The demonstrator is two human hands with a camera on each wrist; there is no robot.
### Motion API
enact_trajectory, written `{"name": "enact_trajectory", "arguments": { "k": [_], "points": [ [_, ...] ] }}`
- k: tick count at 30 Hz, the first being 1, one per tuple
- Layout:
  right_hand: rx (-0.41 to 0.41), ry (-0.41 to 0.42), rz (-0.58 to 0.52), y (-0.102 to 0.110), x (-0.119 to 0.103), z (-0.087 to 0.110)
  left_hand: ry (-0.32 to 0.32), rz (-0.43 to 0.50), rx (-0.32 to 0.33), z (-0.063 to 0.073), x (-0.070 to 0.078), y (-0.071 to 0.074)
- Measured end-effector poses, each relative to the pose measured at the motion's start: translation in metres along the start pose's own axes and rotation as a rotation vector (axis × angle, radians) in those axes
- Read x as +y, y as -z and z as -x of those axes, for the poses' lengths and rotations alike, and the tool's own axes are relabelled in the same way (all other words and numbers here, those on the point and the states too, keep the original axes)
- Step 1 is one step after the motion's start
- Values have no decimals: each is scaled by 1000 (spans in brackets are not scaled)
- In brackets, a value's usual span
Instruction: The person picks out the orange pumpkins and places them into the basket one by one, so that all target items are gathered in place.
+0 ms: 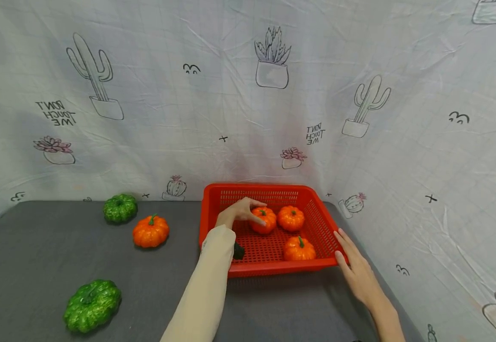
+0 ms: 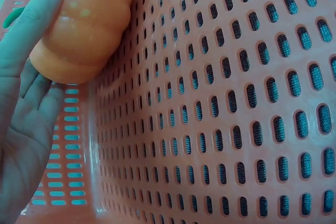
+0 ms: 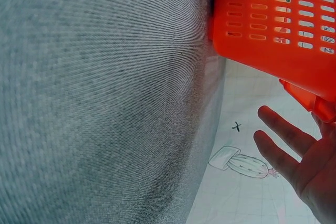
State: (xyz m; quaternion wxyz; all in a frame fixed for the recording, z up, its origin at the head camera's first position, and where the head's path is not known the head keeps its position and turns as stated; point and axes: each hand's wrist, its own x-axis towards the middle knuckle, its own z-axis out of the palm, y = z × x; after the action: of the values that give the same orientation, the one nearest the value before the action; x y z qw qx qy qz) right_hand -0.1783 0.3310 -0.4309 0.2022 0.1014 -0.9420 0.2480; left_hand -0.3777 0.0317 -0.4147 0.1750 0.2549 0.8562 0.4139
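Inside the red plastic basket (image 1: 273, 267), my left hand (image 1: 241, 209) reaches over an orange pumpkin (image 1: 267, 221) with a green stem. Thumb and fingers lie on opposite sides of this pumpkin (image 2: 89, 24), which sits by the perforated wall in the left wrist view. Two more orange pumpkins lie in the basket, one at the back right (image 1: 291, 218) and one at the front (image 1: 299, 249). My right hand (image 1: 356, 270) touches the basket's right front corner with straight, spread fingers. In the right wrist view, two of those fingers (image 3: 281, 135) stand apart from the basket.
Left of the basket, an orange pumpkin (image 1: 151, 232) and a green pumpkin (image 1: 120, 208) stand towards the back of the grey table (image 1: 166, 285). A larger green pumpkin (image 1: 92, 306) lies at the front left. A pale cloth (image 1: 230, 109) with plant drawings hangs behind and to the right.
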Motion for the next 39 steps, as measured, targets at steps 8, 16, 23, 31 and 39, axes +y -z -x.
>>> {"name": "enact_trajectory", "arguments": {
  "k": [8,16,23,31,39],
  "points": [
    [1,2,2,0,0,0,-9,-18,21,-1,-1,2],
    [-14,-3,-25,0,-2,0,-34,33,7,3,-2,3],
    [-18,-5,-34,-1,-2,0,-29,69,7,2,0,5],
    [-25,-6,-35,-2,-1,0,-36,10,7,3,2,9],
    [-31,3,-44,2,1,1,-77,-66,-12,5,18,19]
  ]
}}
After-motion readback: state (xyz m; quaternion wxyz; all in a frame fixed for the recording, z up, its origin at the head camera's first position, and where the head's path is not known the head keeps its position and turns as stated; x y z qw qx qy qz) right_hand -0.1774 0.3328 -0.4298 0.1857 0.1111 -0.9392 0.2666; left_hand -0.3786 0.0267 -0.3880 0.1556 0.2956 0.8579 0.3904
